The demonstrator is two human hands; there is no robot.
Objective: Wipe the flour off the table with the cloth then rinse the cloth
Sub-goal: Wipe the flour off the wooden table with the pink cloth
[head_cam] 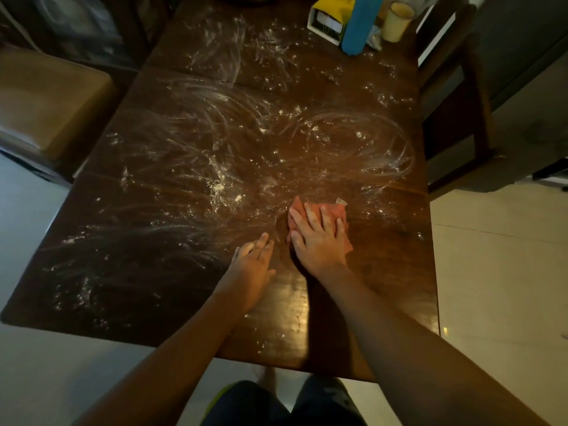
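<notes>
1. The right hand (318, 239) covers most of the cloth (335, 209); only its pink, crumpled edges show
2. The cloth lies on the near right of the table (147, 272), pressed under spread, straight fingers
3. The left hand (249, 269) rests flat beside it, fingers together
4. White flour (215, 179) streaks the dark wood

Dark brown wooden table (384, 272) marked with white flour (215, 182) in curved streaks, swirls and scattered specks. Cloth (333, 210): salmon pink. Far edge: bright blue container (361, 23), yellow-and-white box (325, 13), cream cup (398, 21). Chair seat (46, 96): tan. Floor (498, 272): pale off-white tiles.
</notes>
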